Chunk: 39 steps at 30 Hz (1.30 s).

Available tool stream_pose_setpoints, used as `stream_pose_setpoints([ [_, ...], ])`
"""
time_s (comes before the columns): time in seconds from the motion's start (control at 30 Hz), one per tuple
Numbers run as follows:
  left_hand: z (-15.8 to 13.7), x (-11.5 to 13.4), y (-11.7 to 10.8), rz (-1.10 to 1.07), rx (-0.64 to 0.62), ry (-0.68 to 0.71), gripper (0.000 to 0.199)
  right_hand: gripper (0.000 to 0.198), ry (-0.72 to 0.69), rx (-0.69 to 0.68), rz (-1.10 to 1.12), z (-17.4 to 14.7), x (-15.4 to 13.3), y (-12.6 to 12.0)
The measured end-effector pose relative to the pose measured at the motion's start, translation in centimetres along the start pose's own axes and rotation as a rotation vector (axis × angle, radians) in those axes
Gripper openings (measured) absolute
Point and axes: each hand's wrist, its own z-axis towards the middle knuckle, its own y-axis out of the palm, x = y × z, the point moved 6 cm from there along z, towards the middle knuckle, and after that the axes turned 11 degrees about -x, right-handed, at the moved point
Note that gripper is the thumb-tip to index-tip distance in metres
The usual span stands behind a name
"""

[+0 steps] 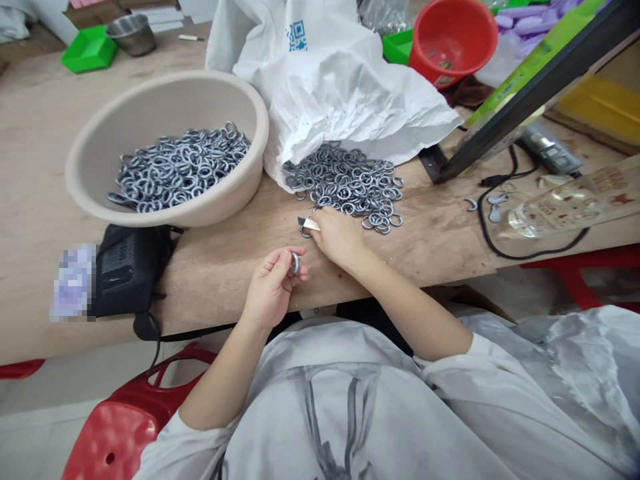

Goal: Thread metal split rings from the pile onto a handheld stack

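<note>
Between the thumb and fingers of my left hand [273,283] is a single grey ring [295,263], held just above the table's front edge. My right hand [339,235] is closed around a small dark blade with a pale, wrapped-looking handle [311,225], its tip pointing left. Another ring [305,232] shows partly under that blade; whether they touch I cannot tell. Right behind my right hand, a loose pile of grey rings [355,183] spills from the mouth of a white woven sack [340,100]. To the left stands a large beige basin [240,193] holding many similar rings.
A black bag [131,270] lies at the table's front left. A dark metal post [500,127] rises on the right, near a black cable [520,255] and a clear printed bag [575,197]. Behind are a red bowl [453,33], a green tray [89,50] and a steel bowl [133,37].
</note>
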Motion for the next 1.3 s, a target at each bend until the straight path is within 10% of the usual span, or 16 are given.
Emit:
stream_pose_setpoints([
  [0.17, 0.5, -0.4, -0.2, -0.104, 0.034, -0.074, 0.03, 0.015, -0.1, 0.116, 0.416, -1.4, 0.2, -0.6],
  [0.4, 1.1, -1.6, 2.2, 0.015, 0.013, 0.042, 0.045, 0.039, -0.223, -0.092, 1.326, -5.7, -1.4, 2.3],
  [0.8, 0.8, -2.2, 3.9, -0.016, -0.132, -0.106, 0.045, 0.035, -0.243, 0.074, 1.187, -5.7, 0.7, 2.0],
  [1.03, 0.6, -2.1, 3.6, -0.05, -0.064, -0.116, 0.04, 0.039, -0.363, 0.105, 0.616, -7.7, -0.2, 0.4],
  [1.3, 0.0, -2.0, 3.9, 0.007, -0.141, -0.105, 0.043, 0.045, -0.337, 0.085, 0.506, -7.4, -0.1, 0.6],
])
